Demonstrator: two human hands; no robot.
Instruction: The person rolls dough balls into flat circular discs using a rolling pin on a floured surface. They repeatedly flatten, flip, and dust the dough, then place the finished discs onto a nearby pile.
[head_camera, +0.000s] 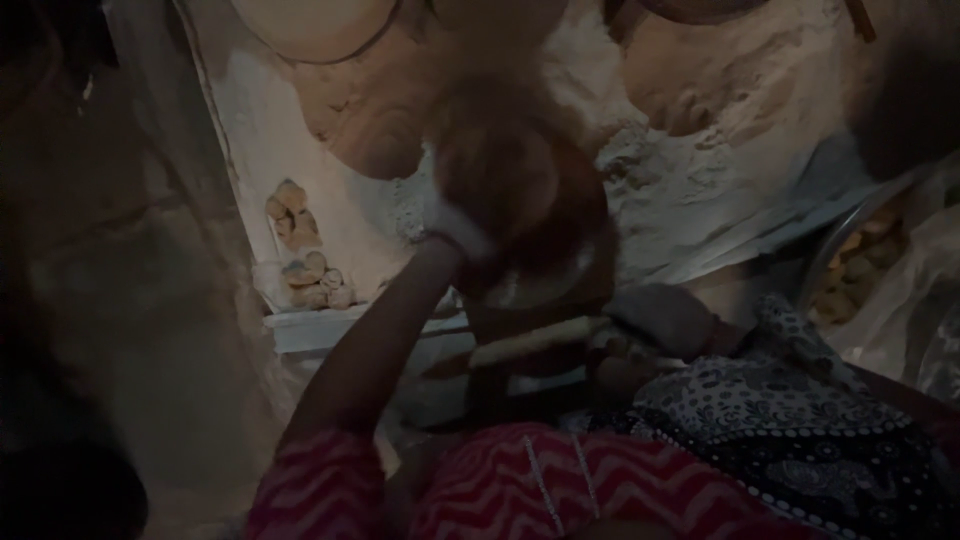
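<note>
Dim floor, flour-dusted white sheet (700, 190). Left hand (480, 215), floury, mid frame, grips a blurred brown dough round (520, 185) over a round metal plate (545, 285); likely shaping flatbread, next needs a flat, steady lay-down. Right hand (660, 320) centre right, grip unclear. Small dough balls (305, 255) sit left; bowl (850, 235) at right holds yellowish pieces.

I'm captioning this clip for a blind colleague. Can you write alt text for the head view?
In dim light, the person's left hand, dusted white, presses on a round brown disc above a floury surface. The right hand rests low by a pale rolling pin. Small dough pieces sit at left.
</note>
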